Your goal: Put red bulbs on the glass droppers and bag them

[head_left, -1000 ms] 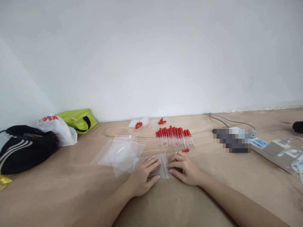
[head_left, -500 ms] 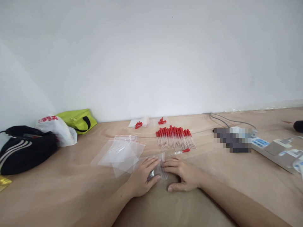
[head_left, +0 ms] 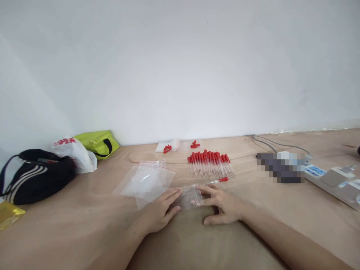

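Observation:
A small clear zip bag (head_left: 189, 197) lies flat on the table between my hands. My left hand (head_left: 161, 210) rests at its left end, palm down with fingers stretched out. At the right end, by the zip edge, is my right hand (head_left: 222, 206), its fingers apart and the fingertips on the bag; whether any fingertip is inside the bag I cannot tell. Just beyond the right hand lies a single glass dropper with a red bulb (head_left: 224, 179). Farther back, several more droppers (head_left: 210, 161) lie in a row, red bulbs away from me.
Larger clear zip bags (head_left: 149, 180) overlap left of centre. Small bags with red rubber bulbs (head_left: 167, 149) lie by the wall. On the left are a black bag (head_left: 42, 176), a white plastic bag (head_left: 81, 155) and a lime pouch (head_left: 97, 142). A power strip (head_left: 329, 183) is at right.
My left hand has slid left along the small bag, uncovering more of it. My right hand's fingers have spread apart at the zip end. The view has shifted slightly left.

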Action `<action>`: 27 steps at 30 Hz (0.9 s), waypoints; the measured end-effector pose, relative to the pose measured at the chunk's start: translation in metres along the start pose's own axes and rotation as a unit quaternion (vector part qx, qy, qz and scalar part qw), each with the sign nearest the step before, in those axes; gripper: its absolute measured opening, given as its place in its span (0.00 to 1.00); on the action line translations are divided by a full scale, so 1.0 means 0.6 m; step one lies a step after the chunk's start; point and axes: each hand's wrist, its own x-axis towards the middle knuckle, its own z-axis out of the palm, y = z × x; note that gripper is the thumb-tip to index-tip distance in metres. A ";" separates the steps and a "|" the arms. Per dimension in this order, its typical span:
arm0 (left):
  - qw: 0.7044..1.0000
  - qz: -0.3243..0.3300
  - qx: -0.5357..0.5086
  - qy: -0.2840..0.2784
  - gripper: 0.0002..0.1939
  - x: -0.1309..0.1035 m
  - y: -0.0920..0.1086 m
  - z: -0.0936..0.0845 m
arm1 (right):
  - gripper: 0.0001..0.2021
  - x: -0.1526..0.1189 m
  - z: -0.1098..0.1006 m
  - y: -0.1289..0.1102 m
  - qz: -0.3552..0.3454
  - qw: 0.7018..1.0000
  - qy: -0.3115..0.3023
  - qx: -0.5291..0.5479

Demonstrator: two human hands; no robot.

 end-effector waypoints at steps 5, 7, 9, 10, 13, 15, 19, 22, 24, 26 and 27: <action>0.999 -0.038 0.006 -0.022 0.24 -0.003 -0.005 0.003 | 0.10 -0.010 -0.015 0.039 0.107 0.990 0.077 -0.049; 0.998 -0.047 -0.002 -0.031 0.24 -0.001 -0.006 0.004 | 0.08 -0.016 -0.021 0.061 0.172 0.973 0.106 -0.116; 0.998 -0.048 -0.008 -0.034 0.24 0.001 -0.005 0.003 | 0.07 -0.020 -0.023 0.078 0.206 0.959 0.108 -0.163; 0.998 -0.047 -0.011 -0.034 0.24 0.001 -0.004 0.002 | 0.07 -0.021 -0.022 0.084 0.213 0.955 0.102 -0.176; 0.998 -0.047 -0.019 -0.033 0.24 0.002 -0.003 0.001 | 0.07 -0.021 -0.020 0.091 0.226 0.949 0.086 -0.200; 0.998 -0.050 -0.023 -0.035 0.24 0.002 -0.004 0.002 | 0.06 -0.022 -0.027 0.090 0.230 0.947 0.079 -0.209; 0.998 -0.053 -0.026 -0.038 0.25 0.002 -0.006 0.003 | 0.04 -0.030 -0.064 0.085 0.222 0.952 0.055 -0.202; 0.998 -0.053 -0.026 -0.037 0.25 0.004 -0.006 0.003 | 0.05 -0.032 -0.088 0.078 0.205 0.959 0.035 -0.193; 0.998 -0.052 -0.026 -0.033 0.25 0.004 -0.005 0.003 | 0.04 -0.028 -0.089 0.074 0.197 0.962 0.027 -0.189; 0.998 -0.053 -0.027 -0.029 0.24 0.005 -0.004 0.003 | 0.04 -0.021 -0.080 0.071 0.191 0.964 0.021 -0.187; 0.998 -0.054 -0.027 -0.026 0.24 0.006 -0.003 0.003 | 0.04 -0.018 -0.074 0.069 0.187 0.965 0.018 -0.185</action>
